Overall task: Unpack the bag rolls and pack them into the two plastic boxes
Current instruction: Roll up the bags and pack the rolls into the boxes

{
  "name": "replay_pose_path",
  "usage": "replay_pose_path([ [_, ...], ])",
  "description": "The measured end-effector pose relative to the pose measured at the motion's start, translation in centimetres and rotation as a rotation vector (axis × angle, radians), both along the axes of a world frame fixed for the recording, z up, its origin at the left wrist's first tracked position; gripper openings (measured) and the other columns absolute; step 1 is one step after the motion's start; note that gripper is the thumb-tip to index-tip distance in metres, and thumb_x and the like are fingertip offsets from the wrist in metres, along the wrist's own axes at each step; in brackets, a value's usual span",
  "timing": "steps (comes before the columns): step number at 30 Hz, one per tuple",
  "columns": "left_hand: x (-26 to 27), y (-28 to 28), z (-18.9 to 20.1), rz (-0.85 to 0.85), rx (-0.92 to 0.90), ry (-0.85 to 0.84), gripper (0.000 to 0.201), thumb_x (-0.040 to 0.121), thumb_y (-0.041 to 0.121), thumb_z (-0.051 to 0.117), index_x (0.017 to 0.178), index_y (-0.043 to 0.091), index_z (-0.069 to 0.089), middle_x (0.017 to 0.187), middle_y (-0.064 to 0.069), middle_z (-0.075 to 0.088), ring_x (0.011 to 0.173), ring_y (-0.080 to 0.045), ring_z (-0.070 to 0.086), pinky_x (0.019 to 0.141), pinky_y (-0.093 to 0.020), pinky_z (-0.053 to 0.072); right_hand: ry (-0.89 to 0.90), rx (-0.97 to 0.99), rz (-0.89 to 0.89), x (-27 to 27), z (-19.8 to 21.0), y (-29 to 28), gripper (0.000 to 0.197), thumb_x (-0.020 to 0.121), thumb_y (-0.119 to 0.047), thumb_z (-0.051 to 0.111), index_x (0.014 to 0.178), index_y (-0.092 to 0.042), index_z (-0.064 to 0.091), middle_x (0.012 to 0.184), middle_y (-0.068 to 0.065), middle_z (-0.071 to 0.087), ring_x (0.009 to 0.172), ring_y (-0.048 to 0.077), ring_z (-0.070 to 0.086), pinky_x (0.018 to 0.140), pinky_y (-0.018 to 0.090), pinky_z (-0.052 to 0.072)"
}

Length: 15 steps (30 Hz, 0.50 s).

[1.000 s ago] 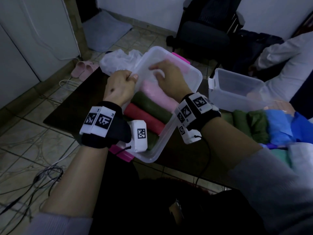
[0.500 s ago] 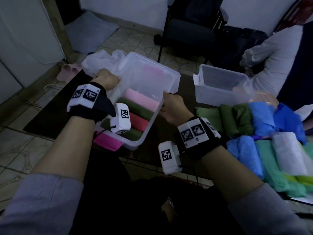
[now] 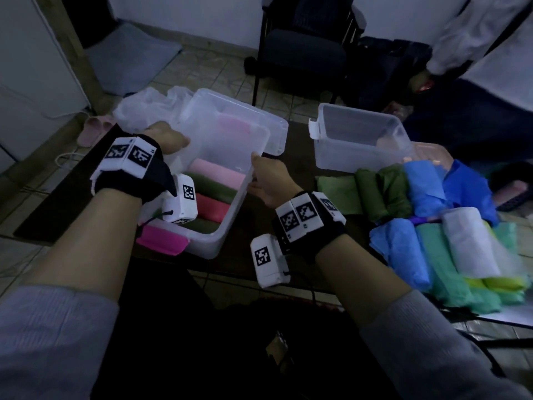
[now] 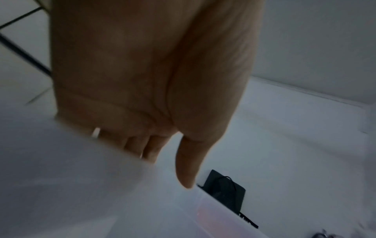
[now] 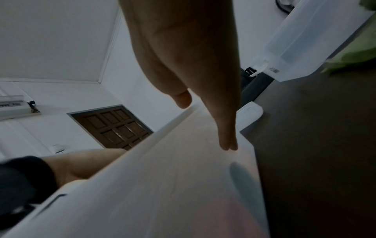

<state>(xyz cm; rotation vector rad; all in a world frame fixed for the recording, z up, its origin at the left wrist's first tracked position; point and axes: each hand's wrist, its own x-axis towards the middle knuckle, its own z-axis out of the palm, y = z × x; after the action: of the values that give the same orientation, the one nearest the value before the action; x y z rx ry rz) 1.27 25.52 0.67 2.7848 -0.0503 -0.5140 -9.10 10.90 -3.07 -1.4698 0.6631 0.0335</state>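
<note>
The left clear plastic box (image 3: 227,229) with pink latches lies on the dark table (image 3: 69,197). Inside it lie a pink roll (image 3: 219,173), a dark green roll (image 3: 215,189) and a red roll (image 3: 212,208) side by side. My left hand (image 3: 170,138) grips its left wall; in the left wrist view the left hand (image 4: 152,96) has its fingers behind the translucent wall and the thumb in front. My right hand (image 3: 268,180) holds the right wall, thumb at the rim; in the right wrist view the right hand (image 5: 193,64) lays its fingers along the box wall (image 5: 162,185). The second box (image 3: 357,114) stands empty to the right.
A pile of loose rolls (image 3: 432,226) in green, blue, white and yellow covers the table's right part. A crumpled clear bag (image 3: 144,111) lies behind the left box. A dark chair (image 3: 305,50) and another person (image 3: 490,39) are beyond the table.
A second ago both hands were pressing down inside the left box over the rolls. They have since moved out to its left and right walls and hold it there.
</note>
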Motion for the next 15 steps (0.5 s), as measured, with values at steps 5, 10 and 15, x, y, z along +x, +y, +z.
replay_pose_path([
  [5, -2.1, -2.0, 4.0, -0.082, -0.134, -0.149, 0.061, 0.093, 0.041, 0.051, 0.142, 0.009, 0.035, 0.148, -0.014, 0.036, 0.133, -0.032, 0.036, 0.109, -0.041, 0.029, 0.043, -0.103, 0.02, -1.9, -0.9, -3.1, 0.043, 0.096, -0.025, 0.051, 0.134, -0.006, 0.045, 0.127, 0.014, 0.054, 0.114, 0.024, 0.053, 0.098, 0.034, 0.044],
  [10, -8.0, -6.7, 7.7, -0.372, -0.267, -0.192, 0.048, 0.095, 0.04, 0.045, 0.138, 0.019, 0.043, 0.142, -0.006, 0.045, 0.131, -0.024, 0.04, 0.107, -0.04, 0.03, 0.13, -0.555, 0.021, -5.7, -1.8, -9.0, 0.037, 0.093, -0.018, 0.052, 0.129, -0.008, 0.053, 0.122, 0.009, 0.058, 0.113, 0.025, 0.056, 0.092, 0.031, 0.045],
  [15, -13.0, -12.3, 3.5, -0.553, -0.282, -0.063, 0.046, 0.094, 0.04, 0.047, 0.137, 0.023, 0.042, 0.141, -0.003, 0.045, 0.127, -0.021, 0.043, 0.1, -0.036, 0.034, 0.495, -0.908, -0.156, -10.1, -2.1, -14.6, 0.042, 0.092, -0.019, 0.046, 0.132, -0.008, 0.041, 0.141, 0.018, 0.032, 0.133, 0.034, 0.026, 0.107, 0.044, 0.025],
])
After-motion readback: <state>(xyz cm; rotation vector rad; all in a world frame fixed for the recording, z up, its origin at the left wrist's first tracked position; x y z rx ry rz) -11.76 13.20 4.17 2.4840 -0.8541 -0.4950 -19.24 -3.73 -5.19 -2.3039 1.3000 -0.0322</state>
